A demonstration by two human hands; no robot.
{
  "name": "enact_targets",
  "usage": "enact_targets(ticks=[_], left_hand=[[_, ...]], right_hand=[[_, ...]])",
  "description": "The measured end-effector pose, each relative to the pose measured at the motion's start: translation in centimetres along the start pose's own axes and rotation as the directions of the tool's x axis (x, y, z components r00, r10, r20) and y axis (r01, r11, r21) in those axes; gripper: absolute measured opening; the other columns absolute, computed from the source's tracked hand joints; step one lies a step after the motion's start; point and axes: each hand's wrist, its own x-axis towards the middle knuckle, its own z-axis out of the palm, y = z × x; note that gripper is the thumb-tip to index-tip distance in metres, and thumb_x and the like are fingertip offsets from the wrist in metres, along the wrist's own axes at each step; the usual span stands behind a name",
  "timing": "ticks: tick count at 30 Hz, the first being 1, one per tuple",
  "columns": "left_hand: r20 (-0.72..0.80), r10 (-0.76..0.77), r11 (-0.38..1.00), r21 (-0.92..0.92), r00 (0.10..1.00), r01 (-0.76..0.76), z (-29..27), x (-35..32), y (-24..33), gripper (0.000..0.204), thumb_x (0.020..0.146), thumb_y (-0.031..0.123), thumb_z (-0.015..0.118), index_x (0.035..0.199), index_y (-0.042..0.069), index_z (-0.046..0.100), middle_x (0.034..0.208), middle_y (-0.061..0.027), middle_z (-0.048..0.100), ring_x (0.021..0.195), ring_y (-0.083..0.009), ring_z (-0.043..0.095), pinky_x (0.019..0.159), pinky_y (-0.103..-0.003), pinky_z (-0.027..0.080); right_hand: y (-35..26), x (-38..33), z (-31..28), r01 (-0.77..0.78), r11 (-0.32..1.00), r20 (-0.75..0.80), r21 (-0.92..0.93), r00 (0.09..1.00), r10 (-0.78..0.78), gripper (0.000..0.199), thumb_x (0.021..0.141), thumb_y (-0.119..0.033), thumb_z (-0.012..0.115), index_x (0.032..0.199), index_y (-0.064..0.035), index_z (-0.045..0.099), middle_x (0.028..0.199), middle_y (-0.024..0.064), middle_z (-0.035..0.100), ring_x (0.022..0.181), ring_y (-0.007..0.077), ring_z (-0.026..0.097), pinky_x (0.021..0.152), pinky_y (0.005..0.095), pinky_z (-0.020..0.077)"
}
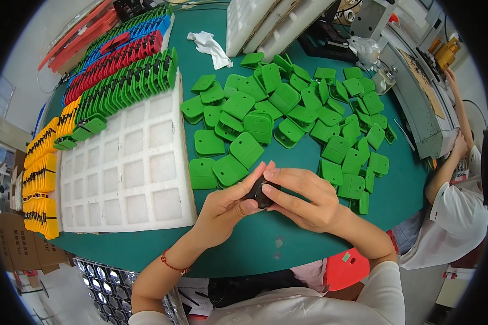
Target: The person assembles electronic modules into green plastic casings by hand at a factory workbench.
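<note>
Small dark part (260, 193) sits over the near table edge, pinched between my left hand (230, 208) thumb and fingers and my right hand (303, 197) fingertips — mostly hidden. Grip looks shallow; a slip could drop it among the green plastic pieces (287, 116) — or off the green table (287, 244).

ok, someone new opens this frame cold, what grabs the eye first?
The sprawling heap of flat green plastic plates across the middle of the green table. Next, the left hand and right hand meeting at the near edge around a small dark part. To the left lies a white foam grid tray, with rows of yellow, green, red and blue pieces beyond it.
</note>
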Motion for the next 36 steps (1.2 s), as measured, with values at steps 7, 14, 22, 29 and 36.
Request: enact_targets(ticks=[7, 14, 22, 29, 36], left_hand=[[0.015, 0.018, 0.999, 0.026, 1.0, -0.019, -0.03, 0.08, 0.07, 0.051, 0.095, 0.006, 0.045, 0.141, 0.001, 0.025, 0.144, -0.0125, 0.033, 0.124, -0.0164, 0.041, 0.102, -0.028, 0.036], [-0.004, 0.008, 0.996, 0.087, 1.0, -0.008, 0.02, 0.04, 0.2, 0.051, 0.094, 0.007, 0.047, 0.14, 0.001, 0.027, 0.141, -0.013, 0.039, 0.122, -0.0173, 0.044, 0.101, -0.029, 0.037], [0.009, 0.022, 0.993, 0.115, 1.0, -0.023, -0.03, 0.05, 0.03, 0.052, 0.094, 0.007, 0.048, 0.14, 0.001, 0.026, 0.14, -0.0127, 0.04, 0.12, -0.0165, 0.046, 0.1, -0.029, 0.037], [0.008, 0.049, 0.974, 0.222, 0.999, -0.049, -0.01, -0.16, 0.16, 0.053, 0.093, 0.005, 0.048, 0.141, 0.001, 0.024, 0.14, -0.0119, 0.04, 0.118, -0.0144, 0.046, 0.099, -0.027, 0.036], [0.029, 0.107, 0.958, 0.263, 0.994, -0.111, 0.33, -0.04, 0.3, 0.054, 0.093, 0.002, 0.047, 0.141, 0.001, 0.024, 0.141, -0.0136, 0.038, 0.119, -0.016, 0.046, 0.1, -0.028, 0.036]], right_hand=[[0.01, 0.06, 0.04, 0.011, 1.0, -0.008, -0.006, 1.0, -0.011, 0.043, 0.06, -0.008, 0.078, 0.101, 0.0006, 0.066, 0.109, 0.0162, 0.06, 0.09, 0.0302, 0.063, 0.073, 0.0346, 0.0547], [0.14, -0.12, 0.05, 0.041, 0.998, 0.001, -0.041, 0.999, -0.041, 0.041, 0.06, -0.008, 0.077, 0.099, 0.001, 0.067, 0.109, 0.0157, 0.061, 0.088, 0.0292, 0.063, 0.07, 0.033, 0.0552], [0.14, -0.19, 0.08, 0.057, 0.997, 0.002, -0.048, 0.998, -0.057, 0.039, 0.061, -0.008, 0.077, 0.098, 0.0011, 0.067, 0.108, 0.0161, 0.06, 0.087, 0.0284, 0.063, 0.069, 0.0323, 0.0554], [0.07, -0.06, 0.09, 0.041, 0.998, 0.005, -0.039, 0.999, -0.041, 0.038, 0.063, -0.008, 0.076, 0.099, -0.0002, 0.067, 0.107, 0.0164, 0.06, 0.087, 0.0292, 0.063, 0.07, 0.0332, 0.055], [0.1, -0.07, -0.11, 0.061, 0.997, 0.008, -0.049, 0.998, -0.06, 0.037, 0.063, -0.007, 0.076, 0.099, -0.0005, 0.067, 0.107, 0.0174, 0.06, 0.088, 0.0297, 0.063, 0.07, 0.0339, 0.055]])
